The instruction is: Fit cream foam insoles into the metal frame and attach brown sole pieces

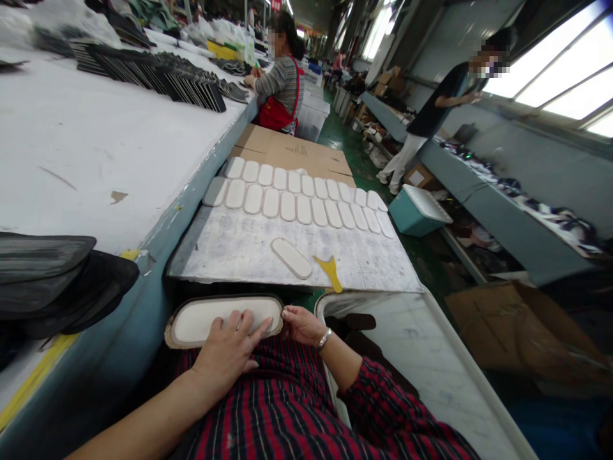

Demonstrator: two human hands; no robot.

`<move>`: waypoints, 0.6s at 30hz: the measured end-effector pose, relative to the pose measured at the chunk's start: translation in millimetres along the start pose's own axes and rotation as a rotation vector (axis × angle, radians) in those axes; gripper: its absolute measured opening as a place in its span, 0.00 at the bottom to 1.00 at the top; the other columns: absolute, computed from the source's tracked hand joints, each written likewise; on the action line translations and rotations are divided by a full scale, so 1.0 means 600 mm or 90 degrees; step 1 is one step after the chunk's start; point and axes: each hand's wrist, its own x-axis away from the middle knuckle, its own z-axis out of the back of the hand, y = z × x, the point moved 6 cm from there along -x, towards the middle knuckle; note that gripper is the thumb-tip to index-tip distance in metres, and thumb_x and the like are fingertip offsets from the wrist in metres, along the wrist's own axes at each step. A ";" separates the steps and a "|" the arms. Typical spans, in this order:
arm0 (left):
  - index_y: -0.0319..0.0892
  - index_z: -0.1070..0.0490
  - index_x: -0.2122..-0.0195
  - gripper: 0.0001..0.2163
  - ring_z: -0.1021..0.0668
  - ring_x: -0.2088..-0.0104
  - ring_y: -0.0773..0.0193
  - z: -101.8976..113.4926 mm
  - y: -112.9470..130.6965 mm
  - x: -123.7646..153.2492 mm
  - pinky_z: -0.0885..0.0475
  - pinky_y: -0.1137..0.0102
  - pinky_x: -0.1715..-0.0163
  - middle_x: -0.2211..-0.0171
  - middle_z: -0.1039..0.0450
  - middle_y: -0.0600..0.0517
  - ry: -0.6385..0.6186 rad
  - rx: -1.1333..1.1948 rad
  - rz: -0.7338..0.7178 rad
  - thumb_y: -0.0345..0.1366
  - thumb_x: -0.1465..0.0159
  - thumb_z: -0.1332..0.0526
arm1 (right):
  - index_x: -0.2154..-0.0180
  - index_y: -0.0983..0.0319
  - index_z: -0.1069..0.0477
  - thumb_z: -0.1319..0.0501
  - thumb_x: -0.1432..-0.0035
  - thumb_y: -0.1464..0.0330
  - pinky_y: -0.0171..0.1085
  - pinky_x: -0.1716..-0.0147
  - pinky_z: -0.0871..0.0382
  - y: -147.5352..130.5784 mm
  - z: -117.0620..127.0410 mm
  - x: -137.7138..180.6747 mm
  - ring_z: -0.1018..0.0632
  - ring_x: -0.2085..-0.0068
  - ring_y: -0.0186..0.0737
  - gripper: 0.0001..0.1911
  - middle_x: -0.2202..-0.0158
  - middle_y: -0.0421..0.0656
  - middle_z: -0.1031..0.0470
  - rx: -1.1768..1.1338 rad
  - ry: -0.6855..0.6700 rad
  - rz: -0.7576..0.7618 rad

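Observation:
An oval piece (pixel 201 319) with a white face and a brown, ragged-looking rim lies across my lap. My left hand (pixel 227 348) rests on it, fingers spread over the white face, thumb below the lower edge. At its right end, my right hand (pixel 304 326), with a metal band on the wrist, pinches the brown rim; the fingertips partly hide what is between them. Beyond my hands, a single white oval piece (pixel 291 257) lies on the pale work board (pixel 234 249). Close to it is a yellow forked tool (pixel 330 273).
Two rows of white oval pieces (pixel 271 202) line the board's far side, with cardboard (pixel 297 153) behind. A pale bin (pixel 460 358) holding dark pieces stands at my right. Dark stacked pieces (pixel 52 275) lie left. One person sits ahead; another stands right.

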 end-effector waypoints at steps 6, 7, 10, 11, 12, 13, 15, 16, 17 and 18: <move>0.52 0.44 0.41 0.38 0.35 0.53 0.42 0.005 0.006 -0.004 0.37 0.51 0.60 0.50 0.37 0.38 -0.001 0.003 -0.006 0.49 0.52 0.32 | 0.73 0.65 0.36 0.32 0.57 0.55 0.32 0.80 0.32 -0.040 -0.002 0.004 0.27 0.81 0.32 0.21 0.80 0.38 0.30 0.154 0.014 -0.077; 0.51 0.44 0.41 0.38 0.34 0.53 0.42 0.007 0.009 -0.004 0.37 0.51 0.60 0.50 0.37 0.37 0.001 0.007 -0.007 0.49 0.53 0.32 | 0.74 0.65 0.36 0.33 0.55 0.55 0.32 0.80 0.32 -0.045 -0.003 0.007 0.27 0.81 0.33 0.21 0.81 0.39 0.30 0.177 0.026 -0.085; 0.49 0.43 0.41 0.38 0.34 0.52 0.40 0.015 0.008 0.004 0.38 0.49 0.58 0.50 0.36 0.36 0.025 0.069 0.001 0.48 0.53 0.32 | 0.74 0.64 0.37 0.35 0.52 0.56 0.31 0.81 0.32 -0.052 -0.009 0.015 0.26 0.81 0.34 0.19 0.81 0.39 0.30 0.230 0.057 -0.098; 0.48 0.44 0.40 0.39 0.33 0.52 0.41 0.018 0.000 0.010 0.38 0.49 0.56 0.50 0.35 0.37 0.040 0.130 0.006 0.48 0.52 0.32 | 0.74 0.64 0.38 0.36 0.51 0.56 0.31 0.81 0.32 -0.053 -0.011 0.017 0.26 0.81 0.34 0.19 0.81 0.39 0.30 0.243 0.066 -0.098; 0.48 0.46 0.40 0.38 0.33 0.51 0.44 0.019 -0.014 0.018 0.38 0.51 0.54 0.51 0.34 0.39 0.057 0.220 0.014 0.47 0.50 0.33 | 0.74 0.64 0.38 0.36 0.50 0.56 0.30 0.82 0.32 -0.054 -0.013 0.019 0.26 0.81 0.34 0.19 0.81 0.39 0.30 0.255 0.074 -0.097; 0.47 0.48 0.39 0.37 0.32 0.51 0.47 0.019 -0.035 0.028 0.38 0.53 0.53 0.51 0.33 0.41 0.081 0.335 0.032 0.47 0.48 0.35 | 0.74 0.64 0.38 0.37 0.50 0.56 0.30 0.82 0.32 -0.054 -0.014 0.020 0.26 0.81 0.34 0.18 0.80 0.39 0.30 0.264 0.080 -0.096; 0.46 0.47 0.40 0.31 0.30 0.52 0.55 0.006 -0.106 0.057 0.37 0.61 0.51 0.52 0.31 0.46 0.170 0.609 0.141 0.46 0.43 0.40 | 0.74 0.63 0.38 0.37 0.50 0.56 0.30 0.82 0.32 -0.054 -0.017 0.021 0.25 0.80 0.34 0.18 0.80 0.38 0.30 0.275 0.086 -0.095; 0.46 0.42 0.43 0.26 0.28 0.54 0.59 -0.009 -0.150 0.077 0.35 0.65 0.52 0.54 0.30 0.48 0.237 0.743 0.234 0.46 0.42 0.42 | 0.74 0.63 0.39 0.37 0.50 0.56 0.30 0.82 0.32 -0.054 -0.018 0.021 0.25 0.80 0.34 0.18 0.80 0.38 0.31 0.278 0.085 -0.095; 0.46 0.37 0.48 0.22 0.27 0.57 0.61 -0.030 -0.195 0.101 0.34 0.68 0.55 0.58 0.28 0.51 0.317 0.859 0.351 0.48 0.42 0.42 | 0.73 0.63 0.39 0.37 0.51 0.56 0.31 0.82 0.32 -0.054 -0.019 0.021 0.25 0.80 0.34 0.18 0.80 0.38 0.31 0.278 0.082 -0.094; 0.44 0.32 0.56 0.19 0.26 0.61 0.64 -0.057 -0.233 0.127 0.33 0.70 0.58 0.64 0.27 0.53 0.391 0.967 0.476 0.49 0.45 0.40 | 0.73 0.63 0.39 0.37 0.51 0.56 0.31 0.81 0.31 -0.054 -0.021 0.020 0.25 0.80 0.34 0.18 0.80 0.38 0.31 0.276 0.077 -0.094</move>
